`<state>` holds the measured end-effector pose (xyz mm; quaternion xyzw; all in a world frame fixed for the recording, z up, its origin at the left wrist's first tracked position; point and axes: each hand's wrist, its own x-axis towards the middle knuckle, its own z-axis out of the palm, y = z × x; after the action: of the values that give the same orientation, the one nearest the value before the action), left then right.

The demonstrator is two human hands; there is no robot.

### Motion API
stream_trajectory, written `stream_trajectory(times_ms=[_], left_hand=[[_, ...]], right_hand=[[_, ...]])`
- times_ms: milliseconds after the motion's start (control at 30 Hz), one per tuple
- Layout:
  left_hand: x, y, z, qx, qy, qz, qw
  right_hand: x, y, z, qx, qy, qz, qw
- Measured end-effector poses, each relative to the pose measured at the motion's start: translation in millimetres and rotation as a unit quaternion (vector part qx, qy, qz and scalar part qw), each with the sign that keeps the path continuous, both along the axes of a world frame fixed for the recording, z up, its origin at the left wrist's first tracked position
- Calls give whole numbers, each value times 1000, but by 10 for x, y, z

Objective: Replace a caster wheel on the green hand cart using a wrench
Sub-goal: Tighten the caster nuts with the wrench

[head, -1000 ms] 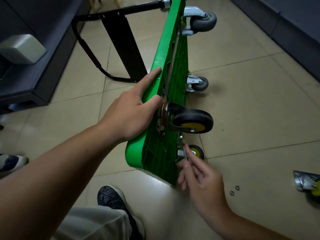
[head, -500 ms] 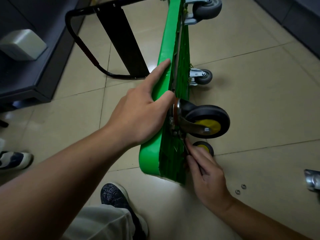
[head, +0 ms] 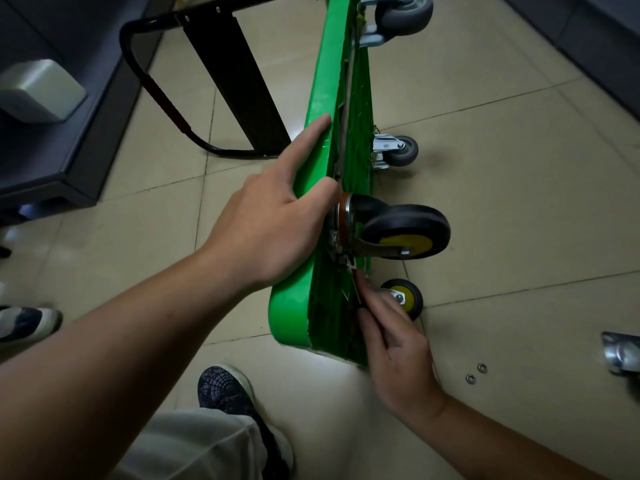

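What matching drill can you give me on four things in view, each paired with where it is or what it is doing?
Column one:
1. left hand
2. right hand
3. washers
4. yellow-hubbed caster

Column two:
A. loose on the floor
B. mounted on the underside of the cart
C. gripping the cart's upper edge
D. pinching the wrench just below the caster's plate

Pairs: 1-C, 2-D, 3-A, 4-B.
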<state>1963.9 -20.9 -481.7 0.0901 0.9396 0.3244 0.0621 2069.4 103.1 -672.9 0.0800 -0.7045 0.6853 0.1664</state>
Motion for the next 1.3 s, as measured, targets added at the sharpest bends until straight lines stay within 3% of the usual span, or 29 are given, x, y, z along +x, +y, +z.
stream_trajectory(times_ms=[200,267,367,500,567,633,800,933,1067,1300], left_hand=[[-9,11,24,-13,1,10,1000],[-12,12,35,-15,1,14,1000],[-6,16,48,-20,5,19,1000],[6,30,37,-31,12,25,999],[4,43,44,-31,8,29,999],[1,44,55,-28,2,28,999],[-19,0,62,-6,-11,13,1000],[-24,-14,69,-3,-16,8,1000],[-34,-41,49,6,-20,0,1000],[-26,-37,36,8,-12,4,1000]], right_hand=[[-126,209,41,69,21,47,996],[-81,197,129,53,-18,65,996],[4,143,376,-89,-155,107,978],[22,36,777,-276,-261,125,917],[-17,-18,914,-330,-292,118,890],[-26,-50,989,-339,-299,115,885],[334,-91,709,-274,-259,50,925],[443,26,131,-52,-139,-11,989],[167,160,-54,67,-27,-29,997],[-102,145,-83,113,66,5,991]])
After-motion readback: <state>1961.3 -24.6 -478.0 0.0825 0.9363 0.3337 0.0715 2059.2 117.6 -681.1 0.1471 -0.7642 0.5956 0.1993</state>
